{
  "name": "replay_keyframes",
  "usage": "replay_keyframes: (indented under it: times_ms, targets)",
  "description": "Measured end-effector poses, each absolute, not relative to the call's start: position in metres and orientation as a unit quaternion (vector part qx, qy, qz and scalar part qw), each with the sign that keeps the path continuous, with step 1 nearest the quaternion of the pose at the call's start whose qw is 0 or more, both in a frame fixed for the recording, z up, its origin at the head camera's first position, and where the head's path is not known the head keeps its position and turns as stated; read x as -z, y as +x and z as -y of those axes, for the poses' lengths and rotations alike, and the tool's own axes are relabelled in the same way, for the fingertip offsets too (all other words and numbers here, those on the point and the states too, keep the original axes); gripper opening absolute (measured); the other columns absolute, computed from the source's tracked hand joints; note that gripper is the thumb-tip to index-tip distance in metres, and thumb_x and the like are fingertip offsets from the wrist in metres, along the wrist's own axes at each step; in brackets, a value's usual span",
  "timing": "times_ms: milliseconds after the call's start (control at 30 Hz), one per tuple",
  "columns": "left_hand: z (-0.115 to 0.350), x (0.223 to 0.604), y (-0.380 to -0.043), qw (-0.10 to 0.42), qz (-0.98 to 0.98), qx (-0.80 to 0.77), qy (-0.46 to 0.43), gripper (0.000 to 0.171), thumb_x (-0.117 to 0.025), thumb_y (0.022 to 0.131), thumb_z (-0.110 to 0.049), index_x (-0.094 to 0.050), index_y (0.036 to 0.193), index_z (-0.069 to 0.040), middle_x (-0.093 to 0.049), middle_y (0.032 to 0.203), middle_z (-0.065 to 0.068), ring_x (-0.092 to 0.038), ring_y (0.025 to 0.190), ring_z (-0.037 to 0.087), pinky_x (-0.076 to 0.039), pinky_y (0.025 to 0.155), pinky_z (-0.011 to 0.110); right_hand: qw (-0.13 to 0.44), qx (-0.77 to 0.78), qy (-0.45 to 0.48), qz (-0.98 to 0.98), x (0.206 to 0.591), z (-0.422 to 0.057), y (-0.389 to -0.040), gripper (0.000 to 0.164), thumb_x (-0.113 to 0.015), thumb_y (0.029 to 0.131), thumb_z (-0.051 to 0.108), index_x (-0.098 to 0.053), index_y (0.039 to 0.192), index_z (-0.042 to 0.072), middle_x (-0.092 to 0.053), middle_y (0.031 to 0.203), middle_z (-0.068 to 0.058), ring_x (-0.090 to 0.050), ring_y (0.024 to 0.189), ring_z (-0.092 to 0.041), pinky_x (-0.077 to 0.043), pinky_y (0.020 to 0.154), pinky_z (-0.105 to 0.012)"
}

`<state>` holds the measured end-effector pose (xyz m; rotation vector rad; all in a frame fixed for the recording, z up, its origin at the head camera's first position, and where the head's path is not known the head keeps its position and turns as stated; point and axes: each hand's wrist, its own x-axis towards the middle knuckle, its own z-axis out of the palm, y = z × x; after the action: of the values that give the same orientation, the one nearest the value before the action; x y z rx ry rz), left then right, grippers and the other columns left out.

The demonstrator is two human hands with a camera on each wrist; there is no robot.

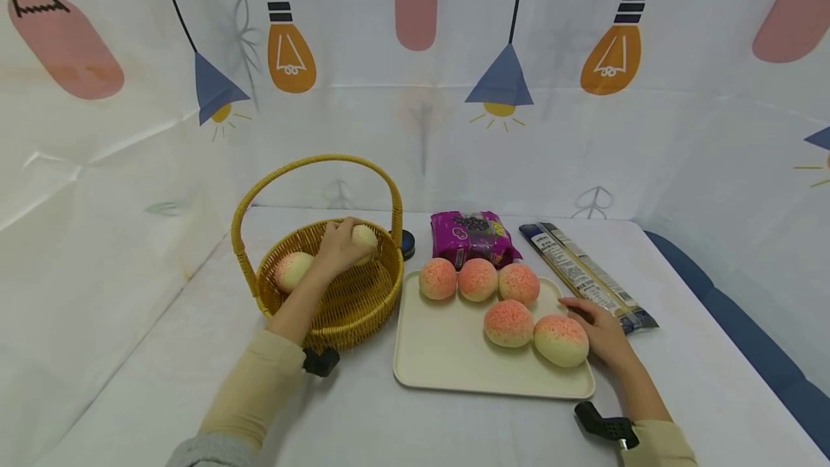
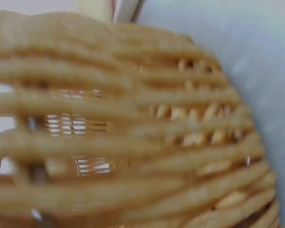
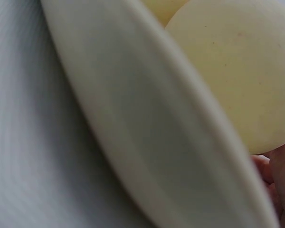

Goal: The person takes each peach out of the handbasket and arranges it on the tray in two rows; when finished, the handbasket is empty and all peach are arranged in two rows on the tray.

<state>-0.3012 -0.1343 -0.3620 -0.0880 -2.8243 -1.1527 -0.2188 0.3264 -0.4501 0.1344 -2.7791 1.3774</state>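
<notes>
In the head view my left hand [image 1: 340, 245] is inside the yellow wicker basket [image 1: 353, 323], gripping a pale peach [image 1: 364, 236]. Another peach [image 1: 293, 271] lies at the basket's left side. The left wrist view is filled by the blurred weave [image 2: 133, 137]; neither hand nor peach can be made out there. My right hand [image 1: 599, 330] is at the right edge of the cream tray [image 1: 447, 359], fingers loosely extended beside the nearest peach [image 1: 561, 341]. That peach's pale side [image 3: 237, 71] shows above the tray rim [image 3: 147, 109] in the right wrist view, with part of the fingers [image 3: 282, 175].
Several more pink-speckled peaches [image 1: 509, 323] sit on the tray. Behind it lies a purple packet [image 1: 470, 235] with a grape picture. A long dark-and-gold packet [image 1: 583, 269] lies to the right. A dark round object [image 1: 407, 244] is partly hidden behind the basket.
</notes>
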Motion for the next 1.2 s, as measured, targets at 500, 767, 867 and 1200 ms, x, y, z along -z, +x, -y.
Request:
replay_keyframes:
  times_ms: [500,767,867,1200]
  targets:
    - [0.122,0.350,-0.281,0.096,0.919,0.373,-0.082,0.057,-0.069,0.077,-0.022,-0.047,0.129,-0.012,-0.039,0.124,0.018,-0.047,0.102,0.033,-0.048,0.070,0.043,0.006,-0.451,0.034,0.892,0.450,-0.325,-0.219,0.042,-0.043,0.097,0.028,-0.048,0.130,0.002,-0.040,0.133,-0.026,-0.036,0.121,-0.042,-0.031,0.093,-0.060]
    - [0.112,0.342,-0.272,0.127,0.919,0.357,-0.105,0.058,-0.071,0.076,-0.020,-0.048,0.129,-0.013,-0.033,0.128,0.021,-0.048,0.104,0.036,-0.049,0.070,0.043,0.004,-0.452,0.029,0.892,0.450,-0.325,-0.220,0.043,-0.044,0.097,0.029,-0.048,0.130,0.003,-0.039,0.134,-0.025,-0.034,0.123,-0.043,-0.029,0.094,-0.061]
    - [0.107,0.338,-0.267,0.143,0.914,0.362,-0.118,0.057,-0.073,0.075,-0.019,-0.050,0.127,-0.014,-0.034,0.127,0.019,-0.049,0.104,0.036,-0.050,0.071,0.044,0.003,-0.449,0.027,0.893,0.449,-0.325,-0.221,0.043,-0.044,0.097,0.030,-0.048,0.130,0.004,-0.038,0.135,-0.025,-0.032,0.124,-0.043,-0.028,0.094,-0.062]
    - [0.092,0.330,-0.253,0.196,0.889,0.365,-0.195,0.054,-0.077,0.072,-0.017,-0.055,0.121,-0.013,-0.042,0.120,0.011,-0.050,0.100,0.028,-0.051,0.073,0.040,0.004,-0.447,0.030,0.894,0.451,-0.326,-0.221,0.043,-0.044,0.097,0.030,-0.048,0.130,0.004,-0.039,0.134,-0.025,-0.033,0.123,-0.044,-0.029,0.093,-0.062]
